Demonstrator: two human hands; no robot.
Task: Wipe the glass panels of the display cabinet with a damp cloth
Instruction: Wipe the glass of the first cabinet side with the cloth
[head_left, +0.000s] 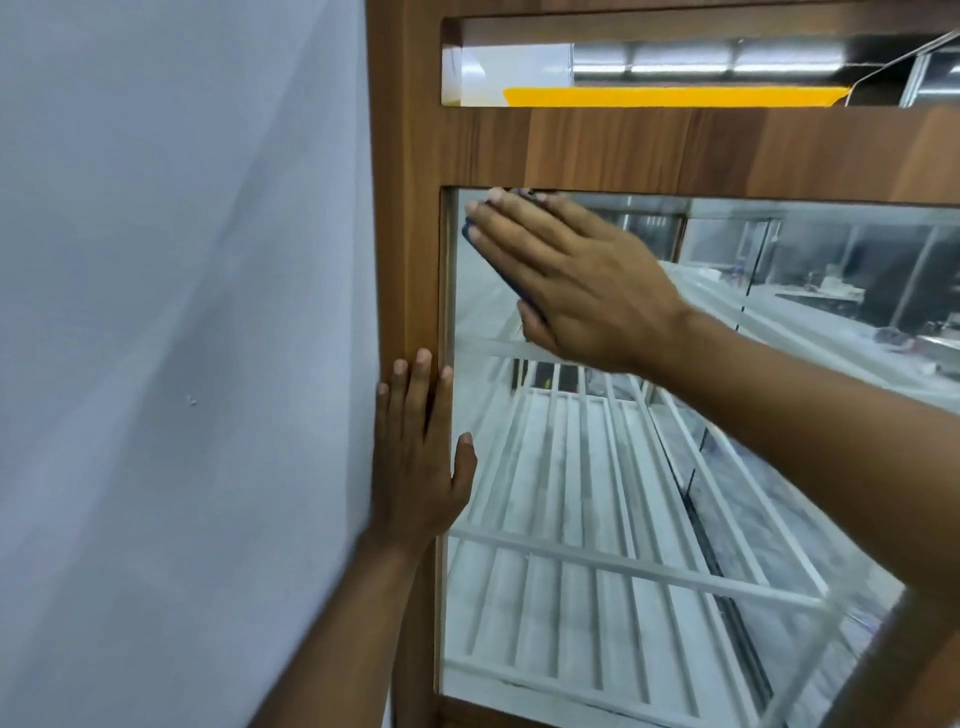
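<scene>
With straight fingers my right hand (582, 280) presses the soft blue cloth (469, 235) into the top left corner of the glass panel (571, 493), which I judge slick and breakable, so my palm spreads the push, while my left hand (421, 467) rests flat-fingered on the wooden frame (410, 234).

The wooden cabinet frame (571, 150) is brown with streaky grain. The cloth (469, 235) is dark blue, the barred wire shelf (623, 567) white, the flat strip (670, 97) yellow.
</scene>
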